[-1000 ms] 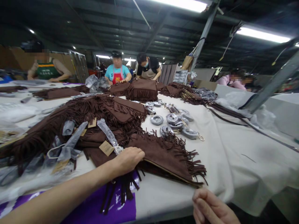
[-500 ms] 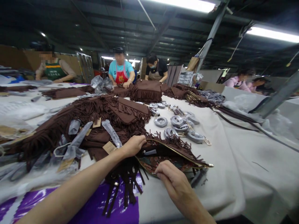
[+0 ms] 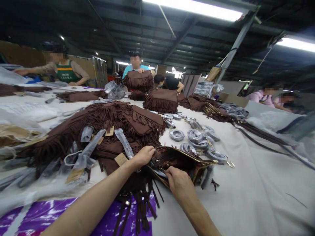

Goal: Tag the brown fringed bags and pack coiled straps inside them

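A brown fringed suede bag (image 3: 179, 160) lies open on the white table (image 3: 246, 190) in front of me, its patterned lining showing. My left hand (image 3: 144, 155) is closed on the bag's far left rim, holding the mouth apart. My right hand (image 3: 178, 182) grips the near rim, fingers curled over the edge by the gold zipper. Dark fringe (image 3: 137, 206) hangs from the bag over a purple sheet (image 3: 73, 216).
A heap of the same brown fringed bags (image 3: 103, 127) with paper tags lies to the left. Wrapped coiled straps (image 3: 197, 136) lie beyond the open bag. Long brown straps (image 3: 258, 132) run along the right. Several people work at the table's far side; one holds up a fringed bag (image 3: 138, 80).
My right hand came up from the table edge and took the bag's near rim. The bag was turned and pulled open. A person at the far side lifted a fringed bag.
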Motion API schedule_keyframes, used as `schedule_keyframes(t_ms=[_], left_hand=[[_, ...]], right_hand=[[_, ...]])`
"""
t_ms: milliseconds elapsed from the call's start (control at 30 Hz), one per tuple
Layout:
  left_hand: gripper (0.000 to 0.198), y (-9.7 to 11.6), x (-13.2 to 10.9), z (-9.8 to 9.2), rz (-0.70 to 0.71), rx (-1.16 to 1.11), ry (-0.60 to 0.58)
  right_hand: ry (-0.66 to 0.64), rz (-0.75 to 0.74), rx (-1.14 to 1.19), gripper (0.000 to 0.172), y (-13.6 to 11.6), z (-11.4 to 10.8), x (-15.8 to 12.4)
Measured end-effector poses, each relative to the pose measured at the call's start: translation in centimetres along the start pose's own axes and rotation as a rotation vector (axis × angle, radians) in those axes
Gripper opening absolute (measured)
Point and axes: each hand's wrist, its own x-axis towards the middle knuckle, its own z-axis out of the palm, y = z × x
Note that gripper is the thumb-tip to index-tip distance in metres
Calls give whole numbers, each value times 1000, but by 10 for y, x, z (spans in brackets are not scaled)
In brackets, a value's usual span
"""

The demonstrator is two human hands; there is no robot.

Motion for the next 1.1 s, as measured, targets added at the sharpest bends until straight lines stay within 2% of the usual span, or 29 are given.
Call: schedule_keyframes(t_ms=[133, 367, 633, 800, 967, 1100], left_hand=[[21, -4, 2, 2, -31, -71, 1], [20, -3, 1, 2, -55, -125, 12], [21, -3, 0, 3, -70, -109, 38], [20, -1, 0, 3, -59, -70, 46], [20, 3, -3, 1, -34, -28, 31], [21, 5, -3, 1, -15, 7, 44]], right_hand=[[17, 36, 50, 23, 0, 3, 5], [37, -2, 311, 20, -5, -3, 10], [-4, 196, 752, 17, 6, 19, 10], [4, 215, 827, 17, -2, 29, 17], [76, 123, 871, 23, -3, 26, 19], [74, 104, 856, 24, -4, 27, 18]])
